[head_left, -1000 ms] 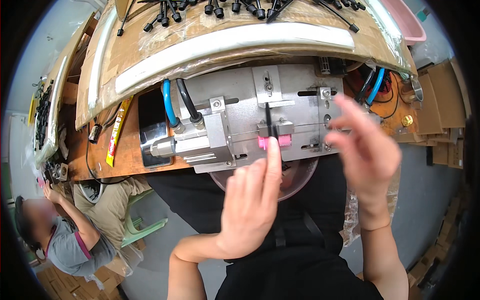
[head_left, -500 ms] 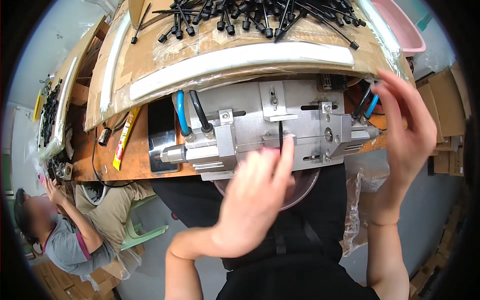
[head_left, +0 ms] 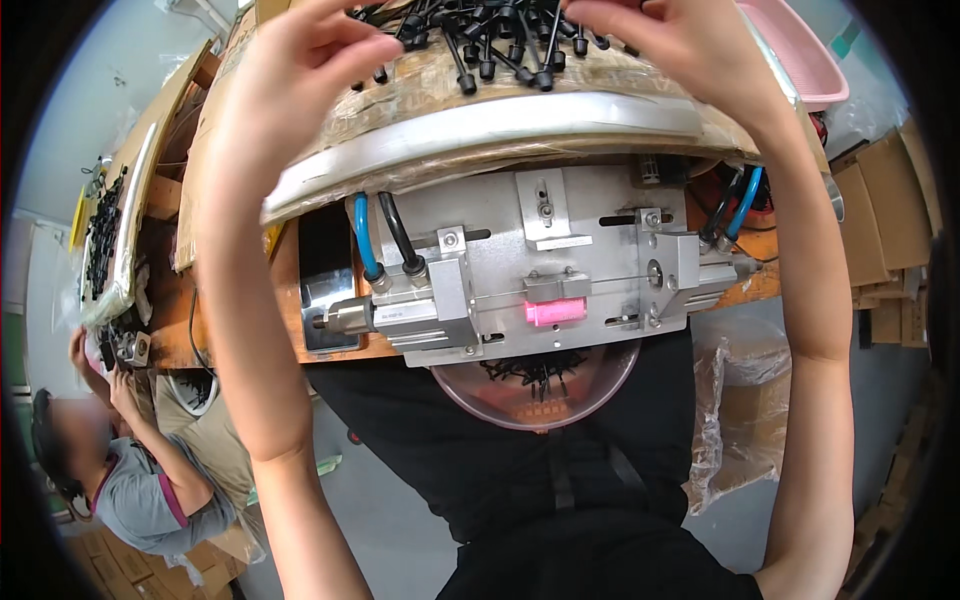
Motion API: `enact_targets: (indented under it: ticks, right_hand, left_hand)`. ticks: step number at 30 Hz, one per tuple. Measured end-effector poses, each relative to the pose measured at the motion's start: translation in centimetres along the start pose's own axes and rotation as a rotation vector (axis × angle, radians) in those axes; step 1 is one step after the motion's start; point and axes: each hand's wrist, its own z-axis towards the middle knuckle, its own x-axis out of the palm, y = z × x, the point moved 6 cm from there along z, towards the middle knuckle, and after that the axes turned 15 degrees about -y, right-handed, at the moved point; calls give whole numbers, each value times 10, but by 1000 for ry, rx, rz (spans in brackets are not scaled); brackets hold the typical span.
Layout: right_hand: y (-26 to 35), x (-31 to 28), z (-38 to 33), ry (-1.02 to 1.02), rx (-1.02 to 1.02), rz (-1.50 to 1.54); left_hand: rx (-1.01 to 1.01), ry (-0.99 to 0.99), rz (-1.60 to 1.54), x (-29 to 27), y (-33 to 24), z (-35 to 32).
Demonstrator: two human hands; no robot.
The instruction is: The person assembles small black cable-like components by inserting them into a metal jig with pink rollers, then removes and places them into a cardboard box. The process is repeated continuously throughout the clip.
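My left hand (head_left: 305,85) is raised over the left side of a pile of black rod-like parts with capped ends (head_left: 490,45). Its thumb and fingers are apart, and nothing shows between them. Over the right side of the same pile reaches my right hand (head_left: 690,50); its fingertips touch or nearly touch the parts, and the top edge cuts some fingers off. Below sits a metal fixture (head_left: 500,220) with two opposed cylinders and a small central block (head_left: 556,286), fronted by a pink piece (head_left: 556,312). No black rod stands in it.
A cardboard-covered ledge with a white padded strip (head_left: 490,125) runs behind the fixture. A clear bowl (head_left: 460,395) with black parts rests at my lap. Blue hoses (head_left: 365,240) feed the cylinders. A dark phone-like slab (head_left: 330,270) lies left; a co-worker (head_left: 150,470) sits beyond.
Both hands have moved up to the pile, the left from the fixture's centre, the right from beside its right end. The black rod at the central block is gone from there.
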Motion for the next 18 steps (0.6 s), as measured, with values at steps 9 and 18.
enact_targets:
  ticks: [9, 18]
  right_hand:
    - [7, -10, -39, -132, 175, -286]
    - [-26, -55, -91, -99, 627, 797]
  left_hand:
    - [-8, -235, -25, -40, -41, -36]
    - [86, 18, 442, 115, -117, -227]
